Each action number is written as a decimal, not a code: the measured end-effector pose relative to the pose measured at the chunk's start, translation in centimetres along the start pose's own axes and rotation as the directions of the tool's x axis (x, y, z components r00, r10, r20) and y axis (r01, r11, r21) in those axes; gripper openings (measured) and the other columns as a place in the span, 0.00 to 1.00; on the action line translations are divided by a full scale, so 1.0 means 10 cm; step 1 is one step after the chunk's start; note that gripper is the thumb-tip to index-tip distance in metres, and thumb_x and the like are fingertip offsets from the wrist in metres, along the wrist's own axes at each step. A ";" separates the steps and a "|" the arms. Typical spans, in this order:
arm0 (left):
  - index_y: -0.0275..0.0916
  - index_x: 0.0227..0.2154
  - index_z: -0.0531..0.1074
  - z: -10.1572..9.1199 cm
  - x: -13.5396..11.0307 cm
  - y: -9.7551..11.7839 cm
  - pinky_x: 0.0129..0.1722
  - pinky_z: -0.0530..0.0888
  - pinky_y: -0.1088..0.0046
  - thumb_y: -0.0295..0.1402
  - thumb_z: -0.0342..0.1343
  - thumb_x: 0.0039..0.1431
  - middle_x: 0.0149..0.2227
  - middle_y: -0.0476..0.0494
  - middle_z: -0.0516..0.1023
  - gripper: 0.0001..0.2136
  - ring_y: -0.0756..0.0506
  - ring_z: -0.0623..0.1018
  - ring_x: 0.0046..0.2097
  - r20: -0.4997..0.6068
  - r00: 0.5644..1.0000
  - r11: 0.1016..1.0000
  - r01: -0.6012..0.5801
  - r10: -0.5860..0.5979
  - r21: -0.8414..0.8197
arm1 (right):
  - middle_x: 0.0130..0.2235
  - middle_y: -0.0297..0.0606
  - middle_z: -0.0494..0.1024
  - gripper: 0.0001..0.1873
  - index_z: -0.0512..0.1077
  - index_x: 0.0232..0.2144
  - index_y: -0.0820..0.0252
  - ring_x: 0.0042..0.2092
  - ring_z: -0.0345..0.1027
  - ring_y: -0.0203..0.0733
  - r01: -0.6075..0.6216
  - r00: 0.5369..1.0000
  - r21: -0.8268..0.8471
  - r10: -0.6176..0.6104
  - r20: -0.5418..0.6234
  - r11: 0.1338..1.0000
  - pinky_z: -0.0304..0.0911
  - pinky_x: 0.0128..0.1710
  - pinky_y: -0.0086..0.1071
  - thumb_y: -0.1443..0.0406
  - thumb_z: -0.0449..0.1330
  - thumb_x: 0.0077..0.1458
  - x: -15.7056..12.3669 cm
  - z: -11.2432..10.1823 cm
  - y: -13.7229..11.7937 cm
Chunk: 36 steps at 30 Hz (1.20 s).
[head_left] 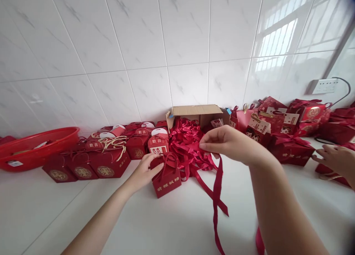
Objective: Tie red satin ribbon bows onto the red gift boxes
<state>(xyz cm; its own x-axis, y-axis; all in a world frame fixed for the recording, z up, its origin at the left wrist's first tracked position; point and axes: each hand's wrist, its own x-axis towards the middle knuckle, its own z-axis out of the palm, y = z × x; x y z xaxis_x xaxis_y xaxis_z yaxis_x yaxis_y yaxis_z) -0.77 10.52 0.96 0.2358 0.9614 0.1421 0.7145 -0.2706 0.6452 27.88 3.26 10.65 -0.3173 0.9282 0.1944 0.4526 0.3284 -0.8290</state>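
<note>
My left hand (144, 171) rests against the left side of a small red gift box (168, 179) with gold lettering and a red cord handle, steadying it on the white surface. My right hand (224, 142) is raised just right of the box, fingers pinched on a long red ribbon (217, 188) that hangs down to the surface. Behind both hands lies a heap of red ribbons (187, 140) spilling from an open cardboard box (196, 112).
Rows of finished red gift boxes (91, 162) stand at the left beside a red plastic basin (36, 146). More red boxes and bags (288, 133) line the right by the tiled wall. Another person's hand (334, 158) reaches in at the right edge.
</note>
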 end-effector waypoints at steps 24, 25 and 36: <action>0.47 0.60 0.56 0.15 -0.27 -0.01 0.59 0.66 0.58 0.41 0.63 0.48 0.64 0.42 0.58 0.36 0.36 0.63 0.62 0.301 0.920 0.891 -0.096 0.249 -0.444 | 0.20 0.32 0.70 0.11 0.74 0.20 0.61 0.22 0.58 0.31 -0.192 0.971 -0.385 0.231 0.056 0.903 0.50 0.19 0.26 0.60 0.60 0.47 0.40 0.56 0.20; 0.48 0.60 0.56 0.16 -0.28 -0.01 0.58 0.67 0.58 0.41 0.63 0.48 0.64 0.42 0.58 0.36 0.36 0.63 0.62 0.303 0.921 0.888 -0.086 0.244 -0.452 | 0.20 0.32 0.70 0.11 0.73 0.20 0.61 0.22 0.57 0.31 -0.192 0.972 -0.393 0.230 0.052 0.899 0.50 0.19 0.26 0.60 0.60 0.47 0.40 0.57 0.20; 0.48 0.61 0.54 0.18 -0.29 -0.02 0.59 0.66 0.58 0.42 0.63 0.49 0.63 0.42 0.59 0.37 0.37 0.64 0.62 0.319 0.903 0.875 -0.111 0.287 -0.472 | 0.22 0.34 0.73 0.09 0.74 0.21 0.60 0.23 0.60 0.32 -0.185 0.974 -0.423 0.223 0.042 0.887 0.52 0.20 0.26 0.62 0.60 0.48 0.36 0.61 0.16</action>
<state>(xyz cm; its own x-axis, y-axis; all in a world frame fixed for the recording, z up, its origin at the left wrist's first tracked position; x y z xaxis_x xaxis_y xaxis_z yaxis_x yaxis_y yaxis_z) -0.44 7.68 -0.98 0.6285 0.7743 0.0740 0.2877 -0.3198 0.9027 22.42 6.11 6.81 -0.2430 0.9699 -0.0175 0.8128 0.1937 -0.5494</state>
